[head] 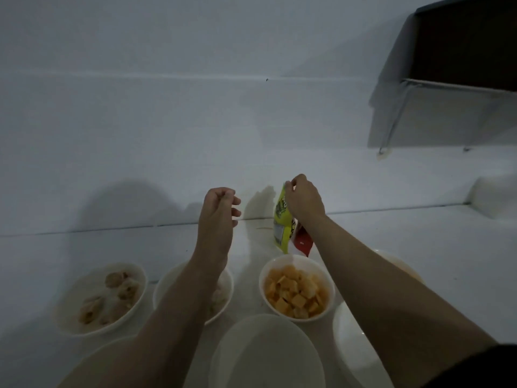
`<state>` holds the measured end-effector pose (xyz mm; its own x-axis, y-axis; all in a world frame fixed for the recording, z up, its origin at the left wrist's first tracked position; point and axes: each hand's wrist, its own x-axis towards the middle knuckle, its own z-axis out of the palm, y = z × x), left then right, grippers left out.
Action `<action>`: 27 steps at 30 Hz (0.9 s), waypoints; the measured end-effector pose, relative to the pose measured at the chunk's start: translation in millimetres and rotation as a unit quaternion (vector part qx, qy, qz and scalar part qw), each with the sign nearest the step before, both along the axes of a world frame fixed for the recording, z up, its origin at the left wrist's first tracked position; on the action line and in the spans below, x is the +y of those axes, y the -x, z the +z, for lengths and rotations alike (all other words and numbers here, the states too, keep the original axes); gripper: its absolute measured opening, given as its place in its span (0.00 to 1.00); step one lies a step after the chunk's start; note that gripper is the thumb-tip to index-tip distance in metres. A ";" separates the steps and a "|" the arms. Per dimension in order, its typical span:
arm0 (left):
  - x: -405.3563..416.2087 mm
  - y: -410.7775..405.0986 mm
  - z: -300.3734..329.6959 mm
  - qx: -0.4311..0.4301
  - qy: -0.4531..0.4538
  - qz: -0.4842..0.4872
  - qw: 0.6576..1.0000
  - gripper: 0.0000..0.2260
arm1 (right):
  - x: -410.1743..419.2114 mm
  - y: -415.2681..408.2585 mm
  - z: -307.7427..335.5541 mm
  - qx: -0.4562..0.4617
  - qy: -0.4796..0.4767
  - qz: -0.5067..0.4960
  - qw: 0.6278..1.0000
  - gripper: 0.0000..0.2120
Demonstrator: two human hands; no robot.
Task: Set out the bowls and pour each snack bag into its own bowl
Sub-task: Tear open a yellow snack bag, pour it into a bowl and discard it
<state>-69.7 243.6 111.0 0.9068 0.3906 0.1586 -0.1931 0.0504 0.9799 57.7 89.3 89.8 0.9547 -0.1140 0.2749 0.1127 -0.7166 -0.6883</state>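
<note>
Several white bowls stand on the white counter (84,247). The left bowl (102,298) holds pale brown snacks. A middle bowl (223,287) lies partly under my left forearm. Another bowl (297,288) holds orange square crackers. An empty bowl (265,354) sits nearest me, with one more (352,340) at its right under my right arm. My right hand (303,198) pinches the top of an upright yellow-green snack bag (281,219) near the wall. A red bag (302,242) shows behind it. My left hand (221,208) hovers left of the bag, fingers curled, holding nothing.
A white wall rises right behind the counter. A dark box-like shelf (461,46) on metal legs stands at the upper right. Another bowl's rim (397,259) peeks out beyond my right forearm. A white block (495,194) sits at the far right.
</note>
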 end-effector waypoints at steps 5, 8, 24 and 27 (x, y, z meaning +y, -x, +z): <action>21.3 -26.2 -7.4 0.016 0.044 0.007 0.999 0.07 | 11.3 -34.0 -11.3 0.131 0.122 -0.029 0.983 0.22; 25.4 -36.5 -11.7 0.028 0.058 0.011 0.998 0.07 | 17.7 -39.2 -18.5 0.171 0.179 0.013 0.969 0.16; -46.9 -10.1 10.2 -0.046 0.045 -0.035 0.997 0.09 | -31.2 58.0 41.9 -0.139 0.034 -0.042 0.989 0.19; -78.1 1.8 10.0 -0.063 0.038 -0.062 0.995 0.10 | -67.1 92.1 56.0 -0.181 -0.011 -0.058 0.982 0.18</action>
